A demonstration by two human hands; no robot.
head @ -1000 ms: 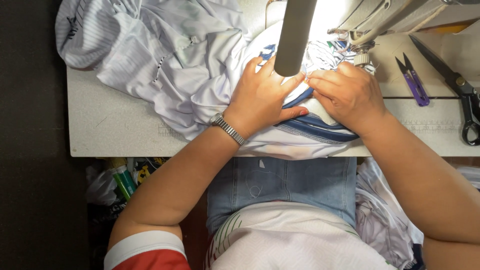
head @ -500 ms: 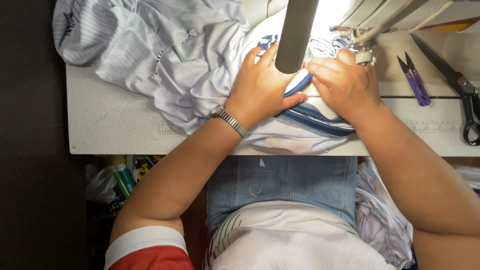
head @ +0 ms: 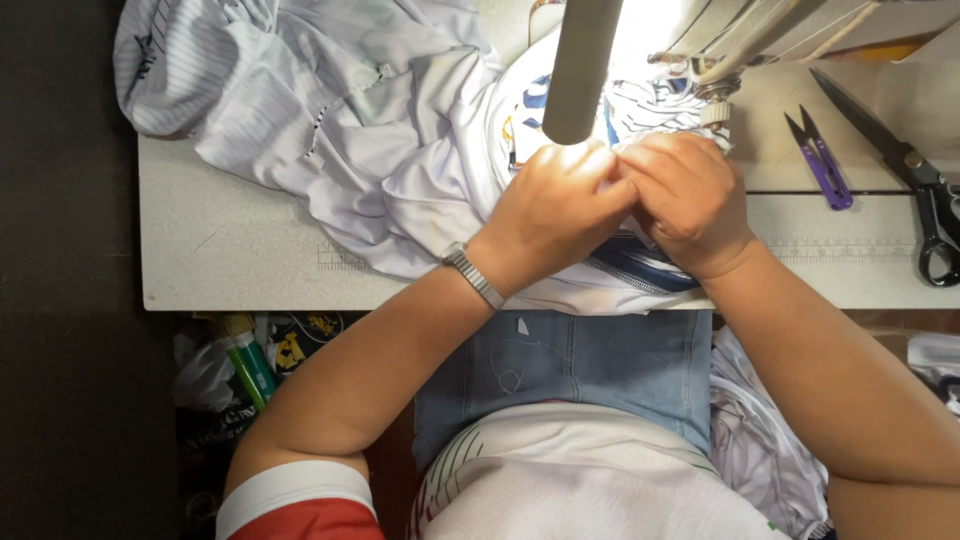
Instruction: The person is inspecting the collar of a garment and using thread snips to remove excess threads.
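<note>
Both hands pinch the same fold of white striped garment under the bright lamp: the left hand has its grip narrowed on the cloth, fingers curled down, a metal wristwatch on its wrist. From the far left the garment lies bunched over the pale bench and runs right to the sewing machine. A grey tube hangs just above the left hand. Touching it, the right hand grips the blue-trimmed edge beside the machine's foot. Further right lie purple thread snips, then black scissors, well apart from the hands.
</note>
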